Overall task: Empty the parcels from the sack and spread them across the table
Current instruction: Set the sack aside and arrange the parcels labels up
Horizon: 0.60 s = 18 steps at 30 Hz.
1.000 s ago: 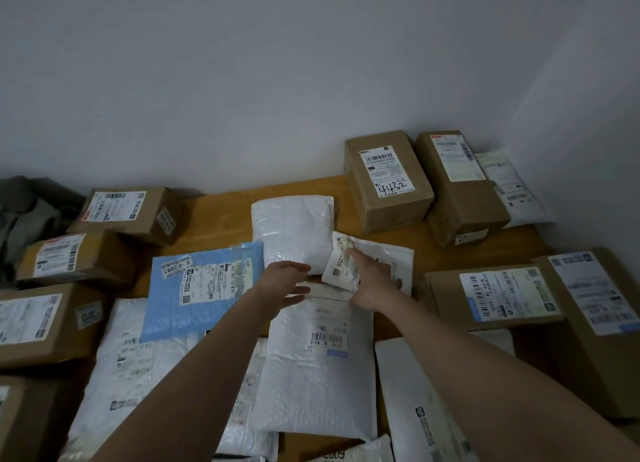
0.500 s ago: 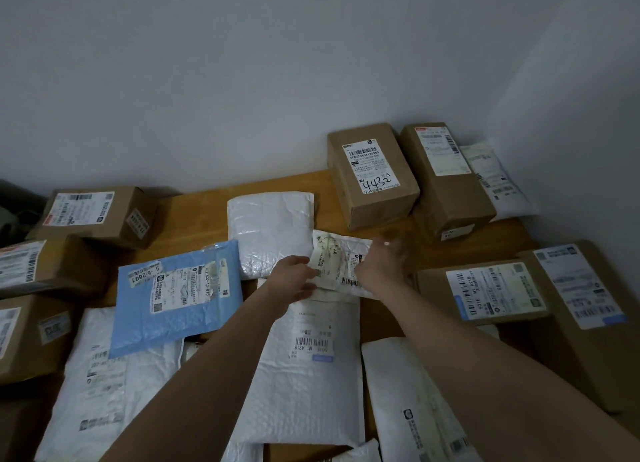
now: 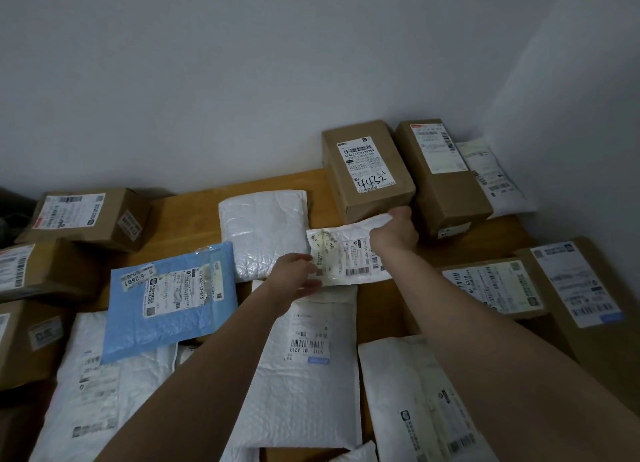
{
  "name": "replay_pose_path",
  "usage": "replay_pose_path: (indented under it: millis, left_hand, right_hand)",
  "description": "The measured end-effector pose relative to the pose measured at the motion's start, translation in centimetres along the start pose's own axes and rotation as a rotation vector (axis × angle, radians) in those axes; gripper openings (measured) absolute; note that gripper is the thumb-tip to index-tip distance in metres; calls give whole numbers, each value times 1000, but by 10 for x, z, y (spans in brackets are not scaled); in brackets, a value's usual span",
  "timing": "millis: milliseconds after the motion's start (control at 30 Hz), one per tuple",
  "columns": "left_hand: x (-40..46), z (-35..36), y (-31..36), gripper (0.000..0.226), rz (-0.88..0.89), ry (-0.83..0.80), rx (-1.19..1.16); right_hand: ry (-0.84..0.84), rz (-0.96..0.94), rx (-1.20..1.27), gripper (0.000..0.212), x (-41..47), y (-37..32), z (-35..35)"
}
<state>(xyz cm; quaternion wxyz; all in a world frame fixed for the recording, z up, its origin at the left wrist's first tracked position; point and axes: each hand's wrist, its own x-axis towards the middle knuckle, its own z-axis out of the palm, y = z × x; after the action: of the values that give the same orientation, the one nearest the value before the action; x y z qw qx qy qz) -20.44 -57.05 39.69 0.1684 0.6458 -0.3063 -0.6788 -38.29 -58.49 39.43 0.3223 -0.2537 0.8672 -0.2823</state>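
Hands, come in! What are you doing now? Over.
Left hand and right hand both grip small white mailer. Brown box just behind.

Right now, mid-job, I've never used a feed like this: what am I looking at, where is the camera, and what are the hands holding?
There is no machine here. The one picture comes from a camera worn on a person's head, looking forward and down, so the two bare arms reaching in from the bottom are that person's own.

Both hands hold one small white mailer by opposite ends: the left hand pinches its near left end, and the right hand grips its far right end with curled fingers.

Under them is a wooden table in a corner of the room, covered with parcels: brown boxes, one marked 4432, a blue padded mailer, and several white padded mailers, such as the one just left of the held parcel.

I cannot see a sack in the picture.
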Motion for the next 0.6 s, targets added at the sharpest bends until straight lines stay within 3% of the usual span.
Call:
replay_pose_path:
  millis: [200,300,367,433,500,600]
  left_hand:
    - [-8,10,-1,28,34,-244,94]
    - [-11,16,2,26,14,-271,117]
    - [-10,17,1,28,5,-283,133]
    - [-10,16,1,30,8,-267,133]
    - [-11,15,1,33,24,-201,119]
    - [-12,6,3,31,69,3,42]
  right_hand:
    - [211,-96,-189,35,4,2,-15]
    - [224,-204,-207,30,-4,10,-14]
    - [72,-286,-125,24,-10,13,-8]
    - [-217,-310,-12,22,-18,14,-3]
    - [-468,-334,-75,29,-26,15,2]
    - [-476,-355,-180,34,-34,16,8]
